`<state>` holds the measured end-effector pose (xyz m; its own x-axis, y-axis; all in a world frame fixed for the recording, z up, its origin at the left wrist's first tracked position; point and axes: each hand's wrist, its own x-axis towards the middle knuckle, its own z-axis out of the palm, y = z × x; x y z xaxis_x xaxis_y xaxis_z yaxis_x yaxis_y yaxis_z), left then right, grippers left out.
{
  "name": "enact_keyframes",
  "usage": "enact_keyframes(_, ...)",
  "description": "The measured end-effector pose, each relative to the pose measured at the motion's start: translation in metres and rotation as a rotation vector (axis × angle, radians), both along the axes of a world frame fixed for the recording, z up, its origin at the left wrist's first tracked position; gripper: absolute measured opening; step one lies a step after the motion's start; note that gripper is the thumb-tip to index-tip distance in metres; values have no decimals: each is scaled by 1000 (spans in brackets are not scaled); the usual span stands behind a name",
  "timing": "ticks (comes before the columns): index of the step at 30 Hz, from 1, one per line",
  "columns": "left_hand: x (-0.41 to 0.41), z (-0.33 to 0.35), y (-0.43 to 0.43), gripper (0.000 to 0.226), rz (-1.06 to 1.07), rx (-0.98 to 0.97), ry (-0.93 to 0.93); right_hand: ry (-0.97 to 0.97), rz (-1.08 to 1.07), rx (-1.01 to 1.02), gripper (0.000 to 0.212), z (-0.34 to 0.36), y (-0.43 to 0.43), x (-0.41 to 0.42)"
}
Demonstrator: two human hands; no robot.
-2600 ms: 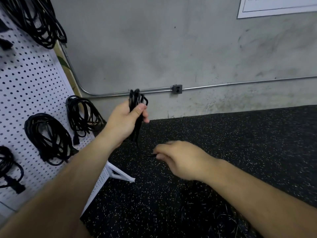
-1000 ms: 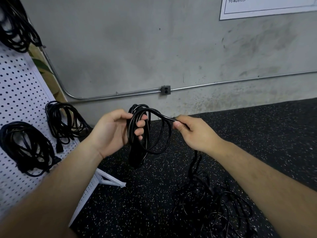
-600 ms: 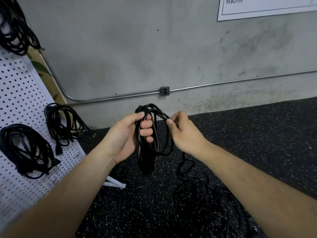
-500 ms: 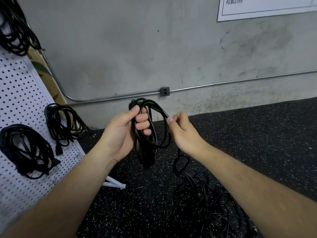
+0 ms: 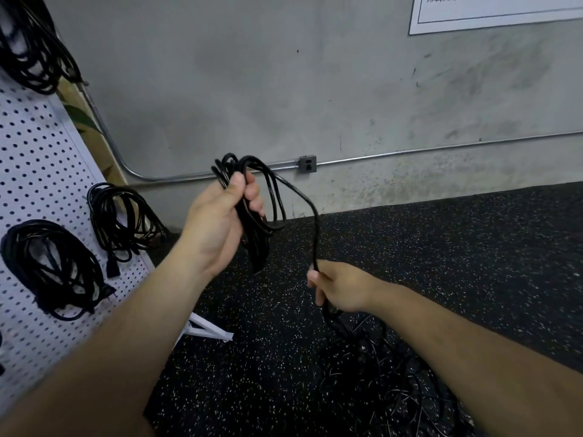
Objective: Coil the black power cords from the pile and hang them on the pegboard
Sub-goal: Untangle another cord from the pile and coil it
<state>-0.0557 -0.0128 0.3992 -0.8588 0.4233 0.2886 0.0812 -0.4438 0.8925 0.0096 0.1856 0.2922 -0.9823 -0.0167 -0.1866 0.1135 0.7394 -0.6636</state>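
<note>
A left hand (image 5: 217,222) grips a coil (image 5: 252,209) of black cord while the right hand (image 5: 342,290) pinches its loose strand (image 5: 310,216) above the floor pile (image 5: 378,367), beside a pegboard (image 5: 41,171).

Right grip (image 5: 342,290): dropped from beside the coil (image 5: 257,216) to just above the pile (image 5: 378,376), now pinching the loose strand (image 5: 310,212) lower down.
Loose strand: 1 long span now hangs between coil and right grip.

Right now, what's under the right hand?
Under the right hand, the cord it grips leads into the loose pile on the black floor. The forearm covers part of the pile.
</note>
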Motion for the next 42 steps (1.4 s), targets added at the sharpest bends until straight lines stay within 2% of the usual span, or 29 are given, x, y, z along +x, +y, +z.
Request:
enact_keyframes(5,10,-19,19,20,116,-255,129,172,41,47,40,36,-27,7)
enact_keyframes(7,14,-26,26,19,116,-381,217,163,84,41,40,49,-37,12)
enact_keyframes(11,17,-34,29,17,112,-651,425,120,187,41,11,77,-36,26)
enact_keyframes(13,17,-35,25,16,116,-763,548,127,205,11,10,87,-30,31)
enact_keyframes(16,15,-32,23,16,132,-841,602,159,190,-100,18,90,-25,36)
enact_keyframes(19,5,-28,18,21,271,-817,685,203,155,-267,20,82,-20,39)
enact_keyframes(21,-2,-22,12,19,393,-819,723,211,161,-250,18,71,-14,38)
enact_keyframes(24,-12,-13,-2,18,511,-799,687,106,165,-156,12,45,-5,34)
enact_keyframes(28,-16,-10,-8,15,583,-783,691,20,127,-121,15,28,5,31)
enact_keyframes(31,-17,-13,-4,14,573,-781,659,77,95,-84,19,29,8,28)
enact_keyframes(36,-25,-19,-2,26,577,-879,499,249,6,-267,23,46,0,27)
enact_keyframes(39,-25,-25,0,33,446,-870,345,221,145,-46,22,60,-5,28)
enact_keyframes(42,-25,-26,0,27,321,-840,268,144,281,124,23,70,-10,33)
